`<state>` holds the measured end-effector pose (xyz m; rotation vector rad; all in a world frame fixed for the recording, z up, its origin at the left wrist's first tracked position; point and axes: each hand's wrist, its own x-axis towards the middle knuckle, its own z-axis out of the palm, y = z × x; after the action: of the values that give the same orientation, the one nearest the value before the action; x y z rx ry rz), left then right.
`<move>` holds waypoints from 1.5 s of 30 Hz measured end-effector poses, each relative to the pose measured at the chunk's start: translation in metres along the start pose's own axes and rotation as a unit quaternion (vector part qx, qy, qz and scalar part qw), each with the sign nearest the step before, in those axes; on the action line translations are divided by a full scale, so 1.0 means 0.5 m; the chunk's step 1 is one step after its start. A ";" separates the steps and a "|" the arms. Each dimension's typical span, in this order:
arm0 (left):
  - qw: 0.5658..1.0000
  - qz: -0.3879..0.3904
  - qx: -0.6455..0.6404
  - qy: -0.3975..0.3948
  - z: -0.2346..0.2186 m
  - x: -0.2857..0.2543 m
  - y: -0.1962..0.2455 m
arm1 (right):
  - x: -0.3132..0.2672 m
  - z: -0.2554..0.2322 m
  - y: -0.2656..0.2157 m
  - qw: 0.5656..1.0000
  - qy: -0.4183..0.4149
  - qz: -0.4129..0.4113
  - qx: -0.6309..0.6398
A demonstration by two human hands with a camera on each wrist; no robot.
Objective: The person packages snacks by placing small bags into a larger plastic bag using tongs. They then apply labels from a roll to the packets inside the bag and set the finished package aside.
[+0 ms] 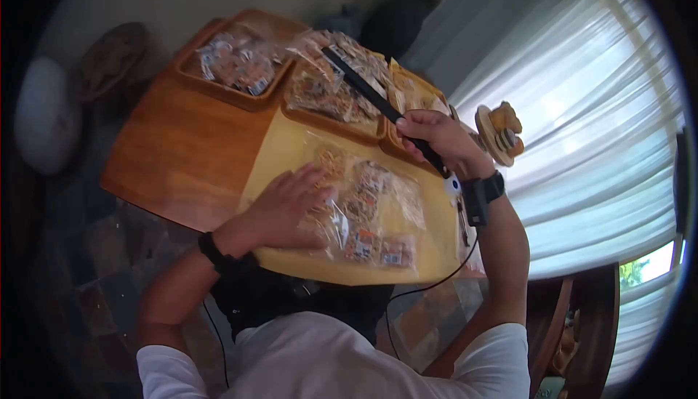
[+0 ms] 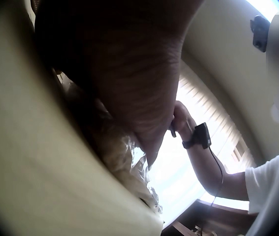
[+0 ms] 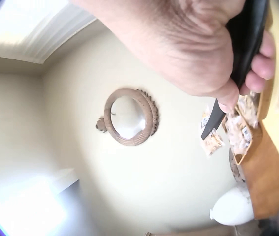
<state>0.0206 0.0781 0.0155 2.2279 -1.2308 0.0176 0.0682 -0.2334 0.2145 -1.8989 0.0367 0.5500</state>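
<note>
My right hand (image 1: pixel 440 137) grips long black tongs (image 1: pixel 363 88) over the middle tray; in the right wrist view that hand (image 3: pixel 193 49) is curled round the black handle, and a small packet (image 3: pixel 212 141) is at the tips. Fingers extended, my left hand (image 1: pixel 287 210) rests on the left part of a clear plastic bag (image 1: pixel 342 228) on the yellow mat (image 1: pixel 283 148). Inside the bag are small packets, some with orange and white labels. In the left wrist view the left hand (image 2: pixel 124 64) hides most of the bag (image 2: pixel 129 157).
Three trays of packets line the far side: left tray (image 1: pixel 258 102), middle tray (image 1: pixel 334 126) and right tray (image 1: pixel 396 146). Wooden table (image 1: pixel 182 152) shows at left. White curtains (image 1: pixel 582 144) and a plate with figures (image 1: pixel 502 137) stand right. A cable runs from the right wrist.
</note>
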 end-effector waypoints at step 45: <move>0.997 -0.068 0.001 -0.042 -0.009 0.073 0.000 | -0.370 -0.248 0.417 0.959 0.090 0.140 -0.232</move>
<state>0.0426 0.0520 0.0295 2.3302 -1.1212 -0.1291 -0.1114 -0.4686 0.1397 -2.4198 0.3237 0.6109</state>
